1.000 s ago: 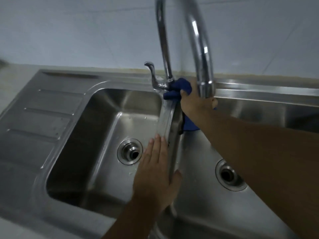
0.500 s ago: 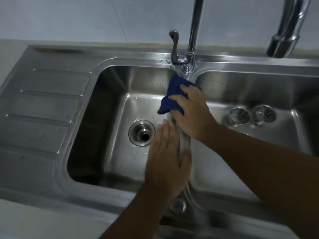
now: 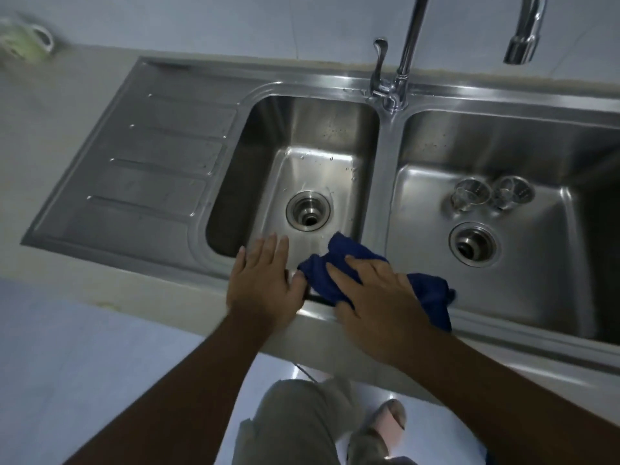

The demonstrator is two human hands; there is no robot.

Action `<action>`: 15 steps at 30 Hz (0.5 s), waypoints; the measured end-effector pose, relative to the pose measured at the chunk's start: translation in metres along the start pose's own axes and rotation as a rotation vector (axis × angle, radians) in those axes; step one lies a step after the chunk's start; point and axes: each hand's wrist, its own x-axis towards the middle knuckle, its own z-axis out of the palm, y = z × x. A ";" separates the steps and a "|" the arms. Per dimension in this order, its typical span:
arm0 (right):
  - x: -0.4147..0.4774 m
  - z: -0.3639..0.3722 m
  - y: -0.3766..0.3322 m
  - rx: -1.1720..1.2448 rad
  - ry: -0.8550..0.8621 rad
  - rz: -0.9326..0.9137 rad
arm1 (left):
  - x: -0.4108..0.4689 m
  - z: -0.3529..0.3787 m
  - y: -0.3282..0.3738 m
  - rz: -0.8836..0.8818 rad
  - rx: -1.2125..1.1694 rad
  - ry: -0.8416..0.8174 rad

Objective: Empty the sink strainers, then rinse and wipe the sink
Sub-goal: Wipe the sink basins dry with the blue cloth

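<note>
A steel double sink (image 3: 385, 182) fills the view. My right hand (image 3: 375, 297) presses a dark blue cloth (image 3: 429, 293) flat onto the front rim, at the near end of the divider between the bowls. My left hand (image 3: 265, 283) lies flat, fingers apart, on the front rim of the left bowl, just left of the cloth. Two metal strainers (image 3: 471, 194) (image 3: 513, 193) lie side by side on the floor of the right bowl, behind its open drain (image 3: 473, 245). The left bowl's drain (image 3: 308, 211) is open too.
A tall tap (image 3: 407, 48) with a lever stands on the back rim above the divider; its spout (image 3: 523, 38) hangs over the right bowl. A ribbed draining board (image 3: 154, 162) lies to the left. A pale mug (image 3: 23, 40) sits blurred at the far left. My legs show below.
My right hand drew the blue cloth from the tap base down along the divider to the front rim. My left hand slid back to the front rim. The view pulled back and tilted down.
</note>
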 end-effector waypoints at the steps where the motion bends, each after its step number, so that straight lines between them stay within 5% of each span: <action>1: -0.005 -0.001 0.001 -0.042 -0.015 -0.041 | 0.000 -0.001 -0.002 0.012 -0.013 -0.020; 5: 0.001 -0.018 0.014 -0.259 0.015 -0.177 | -0.002 -0.008 -0.010 0.132 -0.172 -0.049; 7: 0.009 -0.020 0.014 -0.163 0.045 -0.205 | -0.005 -0.015 -0.027 0.178 -0.243 -0.051; 15: 0.065 0.027 -0.076 -0.106 0.036 -0.182 | 0.040 -0.060 -0.200 0.056 -0.049 0.057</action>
